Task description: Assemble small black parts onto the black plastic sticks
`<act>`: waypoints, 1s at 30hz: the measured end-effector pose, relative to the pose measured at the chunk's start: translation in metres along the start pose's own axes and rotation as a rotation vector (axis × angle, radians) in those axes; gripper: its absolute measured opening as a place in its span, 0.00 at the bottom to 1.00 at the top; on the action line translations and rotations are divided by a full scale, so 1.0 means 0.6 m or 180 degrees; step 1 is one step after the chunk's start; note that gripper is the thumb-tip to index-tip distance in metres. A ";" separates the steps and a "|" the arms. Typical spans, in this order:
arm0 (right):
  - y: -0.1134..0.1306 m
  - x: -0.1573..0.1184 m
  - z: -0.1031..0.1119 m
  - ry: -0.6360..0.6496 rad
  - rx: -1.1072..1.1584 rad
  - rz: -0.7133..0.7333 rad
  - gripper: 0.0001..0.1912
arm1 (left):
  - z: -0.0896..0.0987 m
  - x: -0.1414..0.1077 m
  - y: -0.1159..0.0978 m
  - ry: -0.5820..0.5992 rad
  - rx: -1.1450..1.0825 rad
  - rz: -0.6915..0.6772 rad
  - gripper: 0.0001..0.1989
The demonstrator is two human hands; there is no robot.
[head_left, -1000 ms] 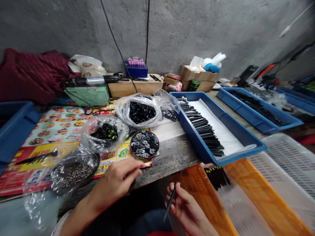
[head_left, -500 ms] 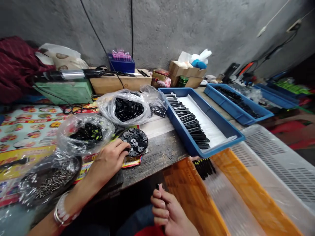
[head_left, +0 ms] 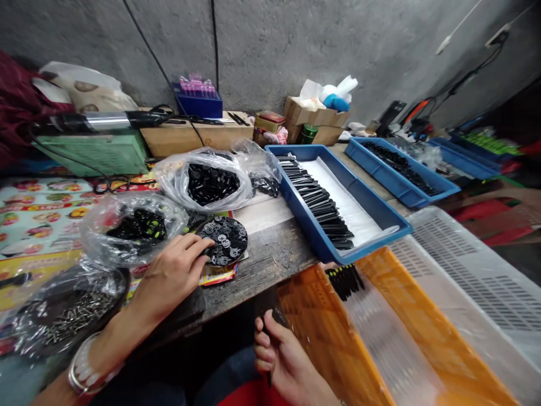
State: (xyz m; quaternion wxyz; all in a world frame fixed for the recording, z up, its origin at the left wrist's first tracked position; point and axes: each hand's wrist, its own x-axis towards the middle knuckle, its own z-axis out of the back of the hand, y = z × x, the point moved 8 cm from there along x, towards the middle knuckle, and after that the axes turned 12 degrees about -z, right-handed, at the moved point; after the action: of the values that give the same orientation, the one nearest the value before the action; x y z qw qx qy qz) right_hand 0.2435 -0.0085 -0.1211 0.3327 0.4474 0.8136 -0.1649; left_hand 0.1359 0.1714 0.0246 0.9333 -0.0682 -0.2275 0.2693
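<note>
My left hand [head_left: 175, 273] rests at the left rim of a round dish of flat dark washers [head_left: 224, 241], its fingertips bent together over the edge; whatever they pinch is too small to name. Low in the middle, my right hand [head_left: 274, 349] is closed around a slim black piece [head_left: 269, 379], whose ends show above and below the fist. Left of the dish lie plastic bags with black round parts [head_left: 211, 183], black and green parts [head_left: 141, 224] and metal rivets [head_left: 80, 313]. Black strips [head_left: 319, 203] stand in a row in a blue tray [head_left: 367, 186].
An orange crate [head_left: 329, 332] with black and yellow-green pieces sits below the table edge [head_left: 262, 270]. White perforated crates [head_left: 469, 265] are on the right. A second blue tray [head_left: 422, 194], a green box [head_left: 93, 152] and a cardboard box [head_left: 316, 118] stand farther back.
The view has shifted slightly, so things appear a little farther left and up. My left hand has stayed at the dish. The black piece in my right hand now shows below the fist.
</note>
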 end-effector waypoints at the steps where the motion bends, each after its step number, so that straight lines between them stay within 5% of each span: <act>1: 0.000 -0.001 0.000 -0.0050 -0.0024 0.0042 0.26 | 0.001 -0.004 0.001 -0.0003 0.0030 -0.0013 0.16; 30: -0.017 0.017 0.010 -0.0089 -0.0236 -0.0041 0.28 | -0.002 -0.029 -0.007 -0.0113 -0.0189 -0.0091 0.15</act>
State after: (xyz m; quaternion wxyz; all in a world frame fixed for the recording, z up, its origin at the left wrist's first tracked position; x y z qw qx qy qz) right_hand 0.2333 -0.0111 -0.1327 0.3593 0.4272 0.8173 -0.1430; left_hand 0.1253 0.1583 0.0177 0.9304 -0.0878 -0.2528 0.2503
